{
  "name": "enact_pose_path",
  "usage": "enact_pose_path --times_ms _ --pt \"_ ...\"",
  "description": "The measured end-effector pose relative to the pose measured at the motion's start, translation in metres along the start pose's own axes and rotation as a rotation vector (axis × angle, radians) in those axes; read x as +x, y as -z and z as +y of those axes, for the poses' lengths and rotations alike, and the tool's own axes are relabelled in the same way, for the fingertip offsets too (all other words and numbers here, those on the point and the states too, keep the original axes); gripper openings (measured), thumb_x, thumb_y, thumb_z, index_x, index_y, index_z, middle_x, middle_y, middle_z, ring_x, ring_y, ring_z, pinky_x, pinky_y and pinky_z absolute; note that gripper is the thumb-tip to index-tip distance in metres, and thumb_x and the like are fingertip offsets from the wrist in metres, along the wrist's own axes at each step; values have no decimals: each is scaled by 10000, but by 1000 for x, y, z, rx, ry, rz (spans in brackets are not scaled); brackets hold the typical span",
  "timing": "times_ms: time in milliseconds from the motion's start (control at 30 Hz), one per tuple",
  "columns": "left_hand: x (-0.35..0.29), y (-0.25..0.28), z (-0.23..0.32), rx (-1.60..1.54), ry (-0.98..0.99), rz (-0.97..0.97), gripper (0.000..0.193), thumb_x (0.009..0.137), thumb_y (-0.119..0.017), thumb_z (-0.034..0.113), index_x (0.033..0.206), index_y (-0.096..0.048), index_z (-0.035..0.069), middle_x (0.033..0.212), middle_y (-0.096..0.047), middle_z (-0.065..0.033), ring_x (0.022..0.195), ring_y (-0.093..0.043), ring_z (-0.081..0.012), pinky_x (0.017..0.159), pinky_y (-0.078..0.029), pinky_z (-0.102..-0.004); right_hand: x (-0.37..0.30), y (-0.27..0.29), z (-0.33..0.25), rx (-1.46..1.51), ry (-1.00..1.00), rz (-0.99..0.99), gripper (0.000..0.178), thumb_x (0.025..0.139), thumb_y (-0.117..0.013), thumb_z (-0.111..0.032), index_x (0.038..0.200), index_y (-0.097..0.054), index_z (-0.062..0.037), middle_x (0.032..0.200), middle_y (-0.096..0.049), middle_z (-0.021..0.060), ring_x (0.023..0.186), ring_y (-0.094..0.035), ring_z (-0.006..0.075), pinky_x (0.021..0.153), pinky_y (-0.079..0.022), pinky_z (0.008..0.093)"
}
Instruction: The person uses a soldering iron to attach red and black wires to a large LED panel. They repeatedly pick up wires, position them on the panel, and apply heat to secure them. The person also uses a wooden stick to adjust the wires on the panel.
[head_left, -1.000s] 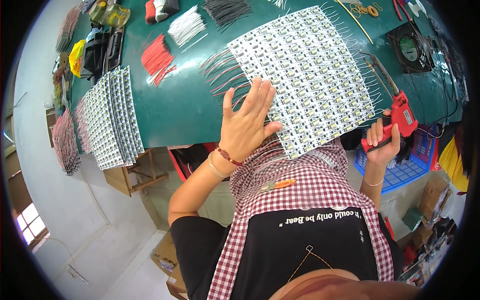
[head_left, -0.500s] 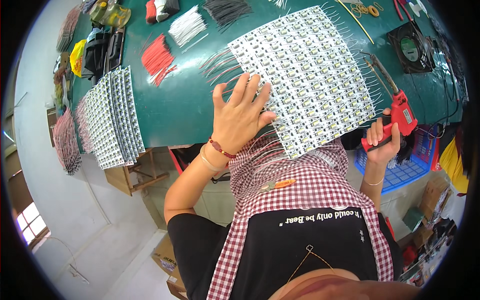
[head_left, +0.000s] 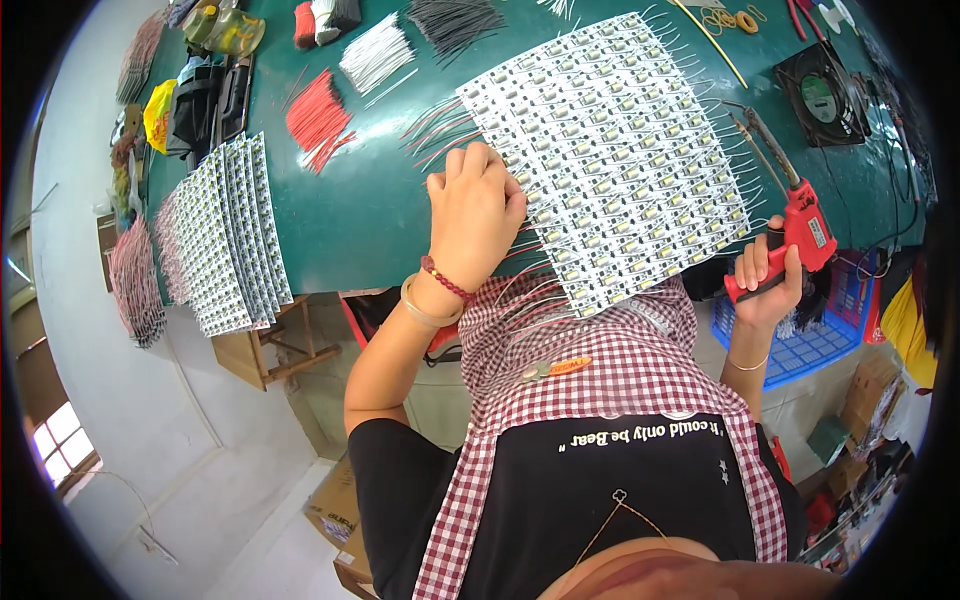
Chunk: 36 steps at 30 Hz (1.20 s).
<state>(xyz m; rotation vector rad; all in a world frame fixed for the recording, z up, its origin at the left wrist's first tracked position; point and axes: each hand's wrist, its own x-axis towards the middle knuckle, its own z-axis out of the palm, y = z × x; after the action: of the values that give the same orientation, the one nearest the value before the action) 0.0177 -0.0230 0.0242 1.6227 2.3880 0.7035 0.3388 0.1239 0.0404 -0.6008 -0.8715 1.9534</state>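
Observation:
A white LED circuit board panel [head_left: 610,160] lies in front of me, its near edge over my checked apron. Red and dark wires [head_left: 440,132] stick out along its left edge, and pale wires fringe the right. Over that left edge my left hand [head_left: 474,208] is closed, fingers curled down among the wires. What its fingertips hold, if anything, is hidden. My right hand [head_left: 768,278] is wrapped round the handle of a red soldering gun [head_left: 806,232]. The gun's tip points up and away beside the panel's right edge.
Bundles of red wires [head_left: 318,112], white wires [head_left: 376,54] and black wires [head_left: 455,24] lie on the green table [head_left: 340,225]. Stacked LED panels [head_left: 225,235] overhang its left edge. A black fan [head_left: 822,95] stands at the right; a blue basket [head_left: 800,355] is below.
My left hand has gone from spread fingers over the panel's left edge to curled, closed fingers there. The right hand and soldering gun have hardly moved.

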Motion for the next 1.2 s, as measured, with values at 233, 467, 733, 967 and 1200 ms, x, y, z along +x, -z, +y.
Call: enact_pose_path --times_ms 233,467,733,967,1200 --pt "10 9 -1 -153 31 76 78 744 -675 94 747 -601 69 954 -541 -50 942 -492 -266 764 -355 -388 1 -2 0 0 -1 1 389 996 -457 -325 1205 -413 -1 580 -403 27 438 -370 112 441 -370 251" --pt "10 -9 -17 -5 102 130 62 749 -646 85 743 -586 70 947 -542 -50 932 -498 -266 755 -345 -382 0 -3 -1 -7 -6 -14 388 994 -457 -323 1202 -414 2 580 -405 25 436 -375 109 430 -369 252" --pt "1 11 12 143 -285 263 136 768 -670 115 901 -645 110 1081 -586 -13 1101 -520 -206 883 -353 -408 0 -2 -2 -8 26 -3 384 994 -472 -307 1202 -418 11 590 -393 21 439 -379 99 417 -353 235" --pt "-5 -2 2 339 -318 179 241 789 -700 271 1005 -680 165 1206 -579 12 1184 -512 -172 991 -313 -449 0 -4 -3 -16 31 -3 382 994 -474 -308 1201 -425 9 590 -391 19 442 -372 96 417 -351 234" --pt "-10 -3 -2 313 -343 209 231 793 -697 285 1007 -693 195 1208 -575 9 1172 -509 -160 985 -302 -452 -1 -3 -2 -13 24 13 389 994 -472 -305 1215 -424 12 588 -387 17 440 -366 95 418 -346 232"
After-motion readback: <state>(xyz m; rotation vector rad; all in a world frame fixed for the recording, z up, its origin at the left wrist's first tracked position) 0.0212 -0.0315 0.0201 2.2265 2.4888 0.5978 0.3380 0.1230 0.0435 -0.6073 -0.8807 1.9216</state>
